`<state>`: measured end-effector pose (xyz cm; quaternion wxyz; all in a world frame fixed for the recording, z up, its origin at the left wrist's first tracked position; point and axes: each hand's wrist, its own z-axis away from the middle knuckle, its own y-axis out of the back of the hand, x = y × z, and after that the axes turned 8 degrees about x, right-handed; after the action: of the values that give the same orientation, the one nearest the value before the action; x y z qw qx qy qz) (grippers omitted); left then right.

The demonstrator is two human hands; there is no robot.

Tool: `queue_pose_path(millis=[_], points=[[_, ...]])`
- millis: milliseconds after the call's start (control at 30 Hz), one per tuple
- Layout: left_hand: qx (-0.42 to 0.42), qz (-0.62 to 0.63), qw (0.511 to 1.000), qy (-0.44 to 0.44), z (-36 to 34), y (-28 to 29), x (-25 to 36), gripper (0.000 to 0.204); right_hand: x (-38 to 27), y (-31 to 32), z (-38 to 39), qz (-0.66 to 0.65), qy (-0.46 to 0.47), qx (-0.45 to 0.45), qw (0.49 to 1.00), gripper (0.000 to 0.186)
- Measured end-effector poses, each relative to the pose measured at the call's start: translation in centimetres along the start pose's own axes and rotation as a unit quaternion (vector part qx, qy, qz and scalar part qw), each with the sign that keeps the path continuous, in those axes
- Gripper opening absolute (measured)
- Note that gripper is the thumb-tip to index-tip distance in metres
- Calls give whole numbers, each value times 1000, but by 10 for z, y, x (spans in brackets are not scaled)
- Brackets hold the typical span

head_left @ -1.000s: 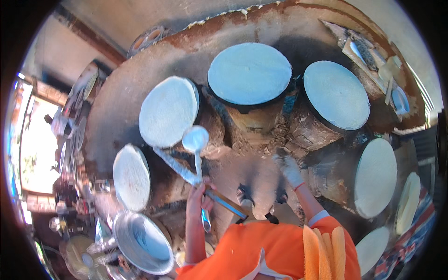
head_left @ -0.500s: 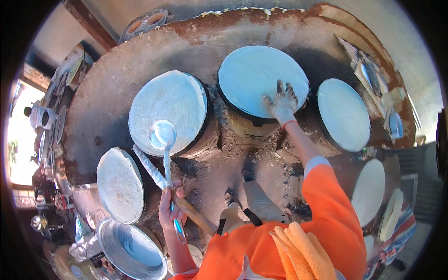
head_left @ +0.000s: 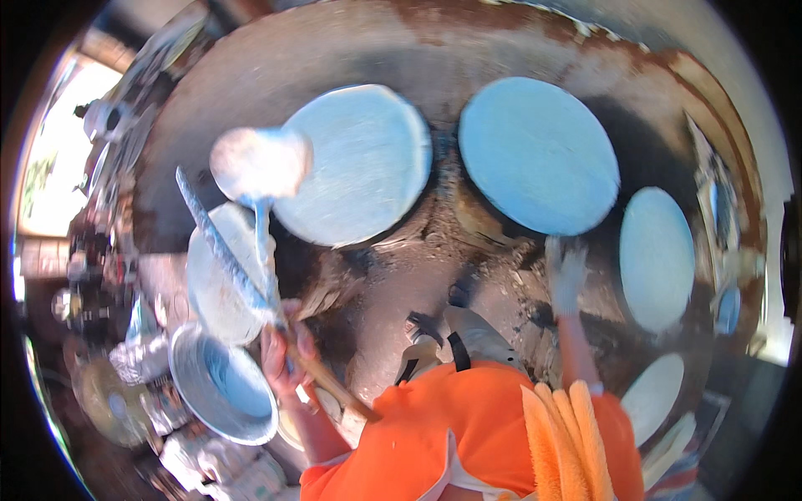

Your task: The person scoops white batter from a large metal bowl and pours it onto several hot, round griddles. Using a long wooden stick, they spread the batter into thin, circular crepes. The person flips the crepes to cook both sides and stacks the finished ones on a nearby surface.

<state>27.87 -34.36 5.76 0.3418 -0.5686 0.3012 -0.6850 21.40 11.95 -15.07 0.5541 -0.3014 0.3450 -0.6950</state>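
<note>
My left hand (head_left: 284, 355) grips a ladle (head_left: 261, 163) and a batter-coated wooden stick (head_left: 219, 238) together. The ladle's bowl, blurred and whitish, is raised in front of the left griddle's white batter sheet (head_left: 359, 167). Another round griddle sheet (head_left: 539, 154) lies to the right of it, pale and smooth. Below that sheet's near edge is my right hand (head_left: 568, 275), whitened and blurred, holding nothing, with its fingers stretched away from me. A further white sheet (head_left: 657, 259) lies on the far right, and one more (head_left: 219, 275) shows partly behind the stick and ladle handle.
A metal basin (head_left: 271, 417) with pale batter stands at the lower left, beside cloth-like bundles (head_left: 217, 468). At the lower right are more flat white rounds (head_left: 656, 399). A clay hearth wall (head_left: 451, 37) curves behind the griddles. An orange towel (head_left: 564, 442) hangs over my front.
My right hand has drawn back off the griddle sheet toward me. The left hand has lifted the ladle and stick up and leftward. The whole view has turned left.
</note>
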Motion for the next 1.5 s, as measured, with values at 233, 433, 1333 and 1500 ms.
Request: queue_pose_path(millis=[233, 433, 1333, 1500], points=[[230, -108, 967, -13, -3, -3, 28, 32, 104, -5, -38, 443, 28, 232, 866, 69], [66, -13, 989, -135, 74, 22, 93, 43, 179, -43, -76, 551, -178, 16, 815, 61], [202, 32, 916, -344, 160, 213, 206, 36, 614, -14, 80, 774, 416, -413, 239, 35], [312, 60, 911, -263, 159, 238, 219, 34, 629, -31, 127, 785, 371, -377, 322, 30]])
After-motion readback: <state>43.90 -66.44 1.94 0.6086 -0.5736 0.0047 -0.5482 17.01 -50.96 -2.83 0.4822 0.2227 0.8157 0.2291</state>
